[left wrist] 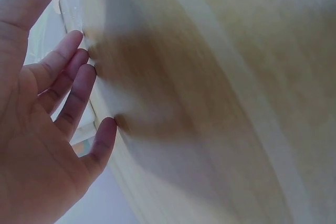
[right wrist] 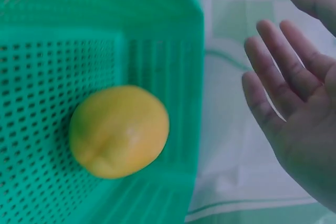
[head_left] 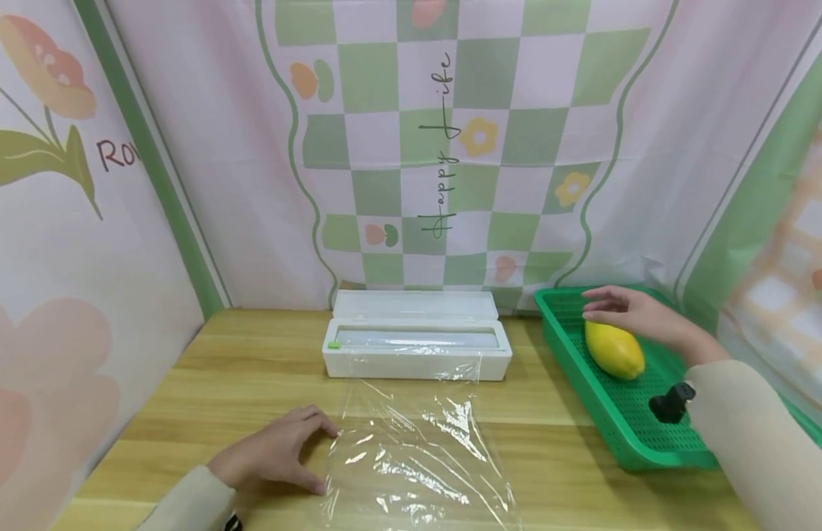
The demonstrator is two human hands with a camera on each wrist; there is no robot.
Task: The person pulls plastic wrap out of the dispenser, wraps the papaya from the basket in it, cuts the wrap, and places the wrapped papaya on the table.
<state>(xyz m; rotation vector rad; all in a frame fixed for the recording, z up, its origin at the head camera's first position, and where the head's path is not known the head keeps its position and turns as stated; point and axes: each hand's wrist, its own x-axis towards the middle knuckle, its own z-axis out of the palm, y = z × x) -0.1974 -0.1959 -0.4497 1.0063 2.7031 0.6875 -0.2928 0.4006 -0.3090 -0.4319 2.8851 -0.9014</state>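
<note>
A sheet of cling film (head_left: 417, 457) is drawn out of a white dispenser box (head_left: 417, 365) toward the front of the table. At its left edge my left hand (head_left: 278, 446) rests with spread fingertips on the wood, thumb and fingers beside the film. In the left wrist view the fingers of the left hand (left wrist: 63, 114) are nearly straight and hold nothing. A smooth, oval yellow fruit (head_left: 615, 352) lies in the green basket (head_left: 583, 398). My right hand (head_left: 632, 313) hovers above it, apart from the fruit (right wrist: 123, 132) in the right wrist view, fingers loosely extended.
The dispenser's lid (head_left: 417, 304) stands raised at the back, with a small green slider (head_left: 334, 345) on the box's left. Behind the wooden table (head_left: 238, 369) hangs a checkered curtain (head_left: 477, 147). The basket's raised rim borders the table's right side.
</note>
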